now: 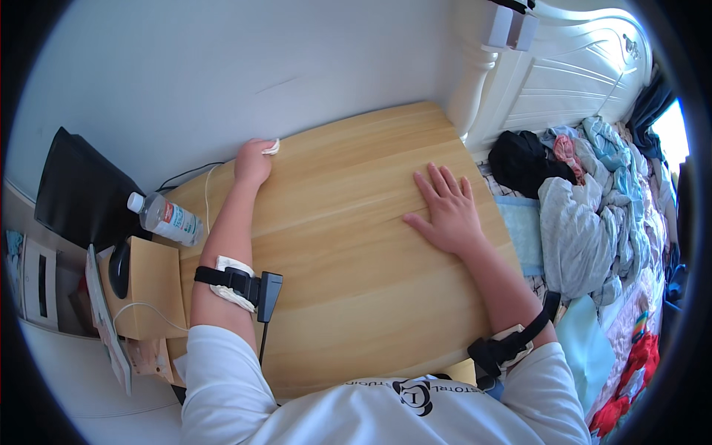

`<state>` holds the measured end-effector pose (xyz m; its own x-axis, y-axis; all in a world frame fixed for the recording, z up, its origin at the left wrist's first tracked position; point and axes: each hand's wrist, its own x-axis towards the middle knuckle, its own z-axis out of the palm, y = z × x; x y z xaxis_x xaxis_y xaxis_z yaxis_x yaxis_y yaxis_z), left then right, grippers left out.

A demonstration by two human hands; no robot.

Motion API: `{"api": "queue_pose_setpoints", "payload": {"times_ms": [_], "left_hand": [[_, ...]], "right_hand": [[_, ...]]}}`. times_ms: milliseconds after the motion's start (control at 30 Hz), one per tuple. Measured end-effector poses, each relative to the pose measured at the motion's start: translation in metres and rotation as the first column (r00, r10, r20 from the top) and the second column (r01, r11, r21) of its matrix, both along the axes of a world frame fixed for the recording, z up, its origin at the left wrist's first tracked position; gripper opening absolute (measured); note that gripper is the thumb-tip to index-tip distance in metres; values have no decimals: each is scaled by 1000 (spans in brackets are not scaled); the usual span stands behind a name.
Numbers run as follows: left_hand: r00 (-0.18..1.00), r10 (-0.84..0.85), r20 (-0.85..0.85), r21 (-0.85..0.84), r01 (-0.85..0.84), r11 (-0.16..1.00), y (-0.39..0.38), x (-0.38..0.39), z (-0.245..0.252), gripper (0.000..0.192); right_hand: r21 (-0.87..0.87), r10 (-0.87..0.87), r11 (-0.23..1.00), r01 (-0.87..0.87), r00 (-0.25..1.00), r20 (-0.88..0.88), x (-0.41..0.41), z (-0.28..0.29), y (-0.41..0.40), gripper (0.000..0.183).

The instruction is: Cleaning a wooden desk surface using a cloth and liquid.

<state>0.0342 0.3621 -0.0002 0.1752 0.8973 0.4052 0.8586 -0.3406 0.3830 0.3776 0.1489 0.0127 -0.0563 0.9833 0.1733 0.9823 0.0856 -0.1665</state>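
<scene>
My left hand [253, 162] is closed around a small white cloth [272, 147] at the far left edge of the wooden tabletop [345, 250], close to the wall. Only a corner of the cloth shows past my fingers. My right hand [448, 214] lies palm down on the right part of the tabletop, fingers spread, holding nothing. A clear plastic bottle [171, 219] with a white cap and a printed label is left of my left forearm. Black straps with small devices sit on both my arms, over white padding.
Behind the bottle stands a black monitor [83, 189]. A cardboard box [154, 283] carries a black computer mouse [119, 270]; a white cable [208, 194] runs near my left arm. Along the right side, a bed holds rumpled clothes [578, 222] below a white headboard [573, 78].
</scene>
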Motion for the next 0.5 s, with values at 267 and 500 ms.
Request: {"api": "queue_pose_setpoints", "payload": {"times_ms": [267, 500], "left_hand": [[968, -251, 2, -5, 251, 968, 11, 116, 6, 28], [920, -384, -82, 6, 385, 923, 15, 213, 10, 26]], "right_hand": [[44, 15, 999, -14, 1000, -26, 1, -1, -1, 75], [87, 23, 996, -19, 999, -45, 2, -4, -4, 75]]}}
